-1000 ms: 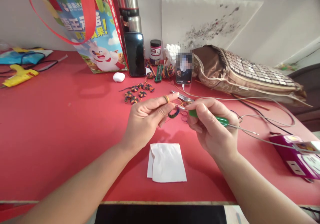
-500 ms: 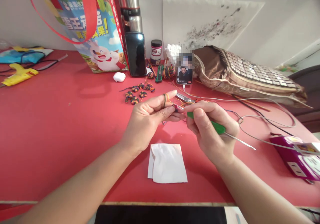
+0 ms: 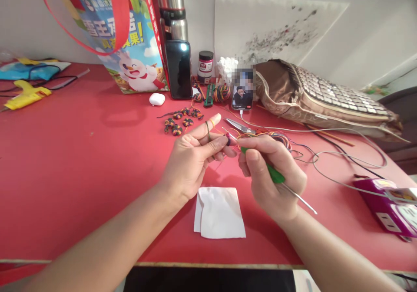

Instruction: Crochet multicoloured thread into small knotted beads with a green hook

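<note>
Between thumb and fingers, my left hand (image 3: 192,157) pinches a small piece of dark, multicoloured crochet work (image 3: 228,140). A strand of yarn (image 3: 209,131) loops round its raised index finger. My right hand (image 3: 273,170) grips a crochet hook (image 3: 275,173) by its green handle; one thin metal end points at the crochet piece, the other sticks out behind the palm. Whether the hook's tip sits inside a stitch I cannot make out. Just beyond the hands lie open scissors (image 3: 239,126) and a loose coil of multicoloured yarn (image 3: 282,140).
Small crocheted flowers (image 3: 177,129) lie behind my left hand. A folded white tissue (image 3: 222,214) is in front. Further back stand a gift bag (image 3: 137,66), a dark phone (image 3: 178,70) and a lit phone (image 3: 242,96) on a cable. A brown bag (image 3: 325,88) lies right, near a purple box (image 3: 384,205).
My right hand has moved slightly left and down, tilting the hook more steeply. The hook's front end now shows past the crochet piece. My left index finger has shifted slightly left.
</note>
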Available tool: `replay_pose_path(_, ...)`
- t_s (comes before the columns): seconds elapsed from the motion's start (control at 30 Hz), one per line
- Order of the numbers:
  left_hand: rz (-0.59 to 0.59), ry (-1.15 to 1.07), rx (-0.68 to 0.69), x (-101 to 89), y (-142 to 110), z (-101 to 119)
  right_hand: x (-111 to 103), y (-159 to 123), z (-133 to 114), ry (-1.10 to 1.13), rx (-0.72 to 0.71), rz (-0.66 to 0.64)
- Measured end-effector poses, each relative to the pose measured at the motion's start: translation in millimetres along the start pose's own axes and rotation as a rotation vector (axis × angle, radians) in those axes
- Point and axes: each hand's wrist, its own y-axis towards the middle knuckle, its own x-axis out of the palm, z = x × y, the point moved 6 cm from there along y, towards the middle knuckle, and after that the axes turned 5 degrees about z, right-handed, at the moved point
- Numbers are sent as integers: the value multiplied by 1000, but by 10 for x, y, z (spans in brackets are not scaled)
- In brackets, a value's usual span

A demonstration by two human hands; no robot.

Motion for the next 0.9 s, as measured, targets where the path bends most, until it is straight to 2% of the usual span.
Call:
replay_pose_path(0.1, -30, 51, 25, 25, -19, 7, 5, 15, -16, 18, -20, -14)
replay_pose_path(0.3, -32, 217, 175, 24, -48, 96, 8, 85, -19, 160, 101, -7)
replay_pose_path(0.43, 10, 275, 227, 39, -77, 130, 13, 70, -6, 56, 85, -25)
replay_pose_path(0.6, 25, 257, 179, 78, -98, 51, 58, 48, -75, -176, -97, -37)
replay_pose_path(0.73, -16, 146, 109, 74, -70, 4, 68, 31, -155, -145, -234, -41)
replay_pose_path(0.8, -44, 124, 110, 65, -54, 27, 56, 25, -160, -95, -246, -62)
replay_pose_path(0.9, -87, 135, 131, 51, -41, 80, 16, 35, -104, 6, -156, -54)
